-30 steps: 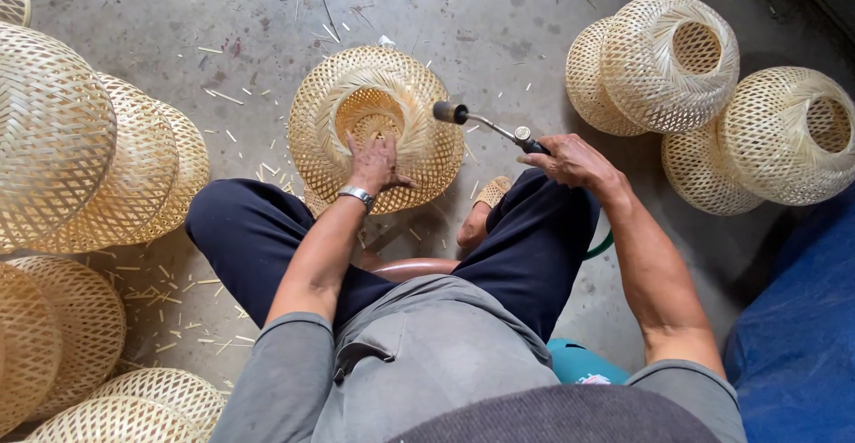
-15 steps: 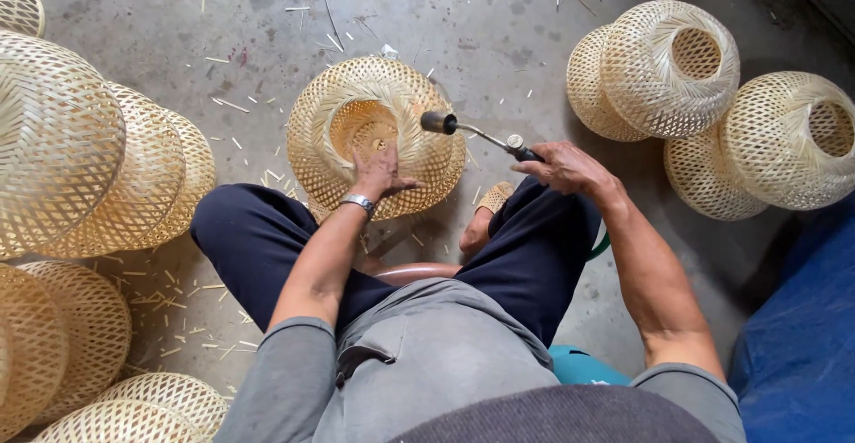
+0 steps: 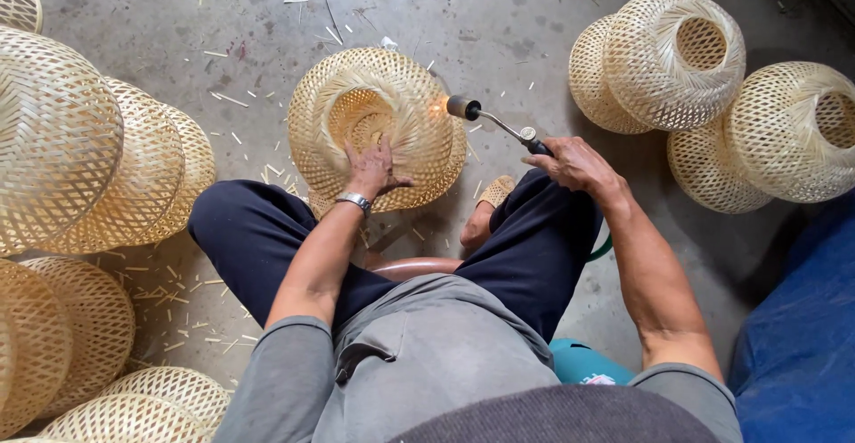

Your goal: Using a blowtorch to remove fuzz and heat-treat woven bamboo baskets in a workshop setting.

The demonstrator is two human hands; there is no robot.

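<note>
A woven bamboo lampshade [image 3: 378, 118] lies on the concrete floor between my knees, tilted so its inside faces me. My left hand [image 3: 372, 169], with a metal watch at the wrist, presses on its near rim. My right hand [image 3: 574, 163] grips the handle of a gas torch [image 3: 494, 122]. The torch's dark nozzle points left at the shade's right side, and a small orange flame touches the weave there.
Stacks of finished woven shades stand at the left [image 3: 80, 158] and lower left [image 3: 134, 407]. More rounded shades [image 3: 677, 56] cluster at the upper right. Bamboo splinters litter the floor. A blue tarp [image 3: 802, 336] lies at the right, a teal object [image 3: 583, 363] beside my hip.
The shade has been turned and tilted so its hollow shows more. The torch has swung left and lower, with its flame now against the shade's right side.
</note>
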